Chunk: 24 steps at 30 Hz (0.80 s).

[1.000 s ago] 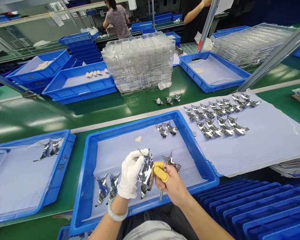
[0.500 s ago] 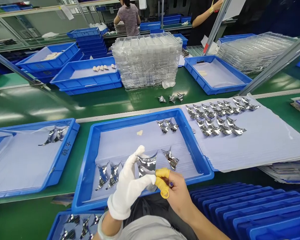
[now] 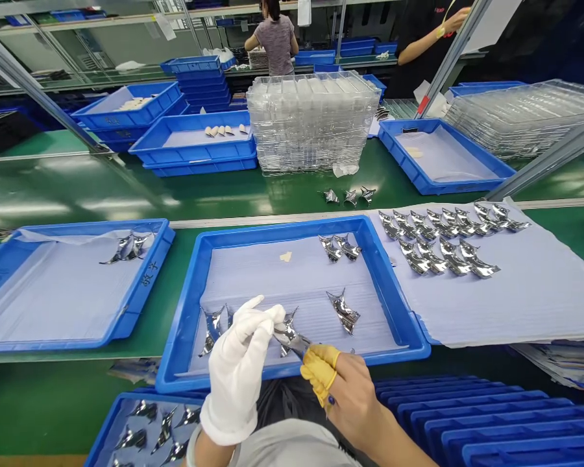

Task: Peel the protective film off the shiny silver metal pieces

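My left hand (image 3: pixel 238 366), in a white glove, pinches one end of a shiny chrome part (image 3: pixel 288 335) with curved, pointed corners. The other end is gripped by my right hand (image 3: pixel 343 383), which wears yellow finger cots. A small dark blue tip shows in the right palm; I cannot make out what it belongs to. The held part is over the front of a blue tray (image 3: pixel 421 344) lined with white sheet. Similar chrome parts lie in it: one (image 3: pixel 343 311) to the right, a pair (image 3: pixel 339 247) at the back, others (image 3: pixel 212 329) partly behind my left hand.
Rows of chrome parts (image 3: pixel 438 241) lie on a white sheet (image 3: pixel 525 292) at right. Another blue tray (image 3: pixel 121 324) stands left, and one with chrome parts (image 3: pixel 132 438) sits below. Stacked clear trays (image 3: pixel 314 126) stand behind; nested blue trays (image 3: pixel 506 415) are at lower right.
The chrome part has turned from facing me to a slanted position between both hands. My left fingers have shifted to its upper end. The view has swung slightly left.
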Available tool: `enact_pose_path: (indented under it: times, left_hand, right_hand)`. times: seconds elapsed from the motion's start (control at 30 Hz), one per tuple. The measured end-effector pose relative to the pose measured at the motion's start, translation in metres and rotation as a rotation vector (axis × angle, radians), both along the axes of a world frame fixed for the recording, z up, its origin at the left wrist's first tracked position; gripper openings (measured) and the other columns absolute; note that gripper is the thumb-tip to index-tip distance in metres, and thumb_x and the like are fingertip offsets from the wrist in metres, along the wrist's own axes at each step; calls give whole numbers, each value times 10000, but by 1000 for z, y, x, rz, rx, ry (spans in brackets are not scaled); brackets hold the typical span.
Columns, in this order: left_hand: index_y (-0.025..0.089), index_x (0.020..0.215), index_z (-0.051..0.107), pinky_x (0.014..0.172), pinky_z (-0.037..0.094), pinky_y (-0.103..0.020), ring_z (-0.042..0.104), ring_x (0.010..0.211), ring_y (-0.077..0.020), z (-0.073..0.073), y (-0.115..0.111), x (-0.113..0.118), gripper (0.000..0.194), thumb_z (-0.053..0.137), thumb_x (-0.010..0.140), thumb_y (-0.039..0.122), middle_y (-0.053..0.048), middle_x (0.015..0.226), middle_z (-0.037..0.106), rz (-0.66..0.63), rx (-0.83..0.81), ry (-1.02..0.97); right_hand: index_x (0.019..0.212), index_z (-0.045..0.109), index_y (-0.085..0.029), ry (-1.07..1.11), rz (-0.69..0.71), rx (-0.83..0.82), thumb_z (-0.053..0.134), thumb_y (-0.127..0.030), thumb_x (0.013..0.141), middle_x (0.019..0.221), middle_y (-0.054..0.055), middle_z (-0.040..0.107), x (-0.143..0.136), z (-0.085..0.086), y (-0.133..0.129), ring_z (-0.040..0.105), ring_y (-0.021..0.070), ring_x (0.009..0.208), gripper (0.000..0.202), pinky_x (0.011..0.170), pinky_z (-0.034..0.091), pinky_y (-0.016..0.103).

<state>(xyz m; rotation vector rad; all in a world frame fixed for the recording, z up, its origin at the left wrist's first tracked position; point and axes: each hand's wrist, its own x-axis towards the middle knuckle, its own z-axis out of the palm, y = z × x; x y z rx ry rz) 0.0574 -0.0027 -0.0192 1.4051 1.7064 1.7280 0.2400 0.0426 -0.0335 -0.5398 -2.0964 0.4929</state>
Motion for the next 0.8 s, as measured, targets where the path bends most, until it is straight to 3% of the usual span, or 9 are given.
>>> enact_pose_path:
  times: [0.17, 0.37, 0.57, 0.7, 0.8]
  left_hand:
    - [286, 1250, 717, 1148, 450, -526, 708, 884, -174, 7, -8, -8, 360, 608, 957, 108, 5, 988, 800, -83, 168, 226]
    - [248, 1282, 699, 1149, 405, -578, 695, 831, -197, 16, -13, -14, 349, 611, 957, 154, -5, 861, 783, -183, 174, 353]
    - [298, 1165, 731, 1178, 423, -459, 722, 921, -159, 6, -4, -13, 297, 675, 928, 128, 34, 976, 803, -60, 108, 49]
    - [305, 1015, 772, 1059, 523, -311, 715, 1148, -176, 1, -2, -12, 127, 750, 903, 248, 41, 1033, 821, 84, -87, -235]
    - [265, 1005, 792, 1017, 549, -305, 709, 1175, -214, 1, -1, -14, 179, 801, 855, 362, -9, 1070, 823, 152, -210, -373]
  right_hand:
    - [958, 706, -205, 66, -25, -105, 462, 11, 914, 865, 82, 759, -10, -10, 5, 716, 174, 706, 329, 582, 537, 251]
    - [875, 685, -212, 174, 123, -420, 497, -106, 980, 774, 54, 661, -21, -11, 12, 615, 179, 684, 240, 599, 504, 265]
    - [737, 596, -214, 267, 246, -734, 583, -297, 1020, 663, -13, 555, -26, 1, 13, 477, 140, 609, 295, 584, 412, 256]
    - [758, 614, -199, 246, 286, -910, 624, -333, 1002, 655, -36, 512, -27, 9, 10, 412, 114, 583, 279, 569, 348, 252]
    - [774, 629, -194, 244, 293, -995, 629, -372, 998, 646, -44, 476, -29, 13, 8, 378, 108, 578, 286, 554, 312, 250]
